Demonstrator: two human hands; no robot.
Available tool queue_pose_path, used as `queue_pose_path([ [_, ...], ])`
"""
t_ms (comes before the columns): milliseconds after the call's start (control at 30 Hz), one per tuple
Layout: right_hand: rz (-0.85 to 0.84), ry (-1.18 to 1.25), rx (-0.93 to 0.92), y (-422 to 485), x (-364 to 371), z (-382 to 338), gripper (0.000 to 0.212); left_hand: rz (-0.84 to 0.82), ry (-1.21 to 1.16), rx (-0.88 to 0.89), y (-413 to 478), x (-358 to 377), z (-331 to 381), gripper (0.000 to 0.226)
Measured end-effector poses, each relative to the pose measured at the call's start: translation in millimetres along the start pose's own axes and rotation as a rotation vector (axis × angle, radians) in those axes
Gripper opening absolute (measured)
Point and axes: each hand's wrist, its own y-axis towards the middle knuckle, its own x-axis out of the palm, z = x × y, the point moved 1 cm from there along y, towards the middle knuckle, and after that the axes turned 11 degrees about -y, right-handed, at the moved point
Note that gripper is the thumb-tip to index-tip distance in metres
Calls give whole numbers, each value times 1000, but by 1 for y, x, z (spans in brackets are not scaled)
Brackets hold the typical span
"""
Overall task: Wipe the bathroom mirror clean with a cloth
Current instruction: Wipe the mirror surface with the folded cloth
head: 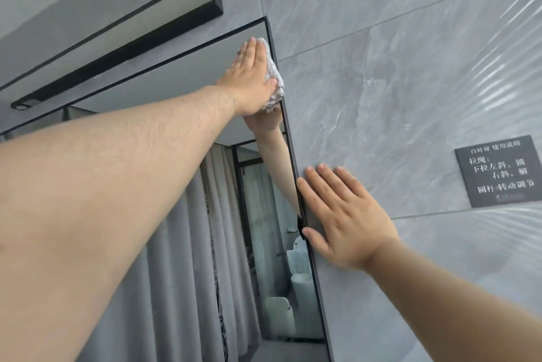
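From the head view, the left hand [252,77] lies flat, fingers straight and pressed together, pushing the white cloth [274,77] onto the mirror [176,91] in its top right corner. The cloth touches the dark frame [293,153] on the right and sits just below the top edge. Open glass stretches left and down from there. The right hand [343,215] rests spread on the wall [381,83], thumb touching the frame. A lamp [117,47] hangs above, and a sign [501,171] is mounted far right.

left arm [117,185]: bare, fine hair (sparse) | right arm [454,303]: bare | right grip [343,215]: short nails
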Motion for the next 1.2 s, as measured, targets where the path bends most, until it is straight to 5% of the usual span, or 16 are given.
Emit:
queue_pose_path([
  [800, 21, 57, -3, -1, -4, 2, 75, 137, -39, -52, 40, -13, -3, 70],
  [1200, 124, 151, 301, 128, -12, 13, 70, 99, -22, -67, 42, -12, -7, 68],
])
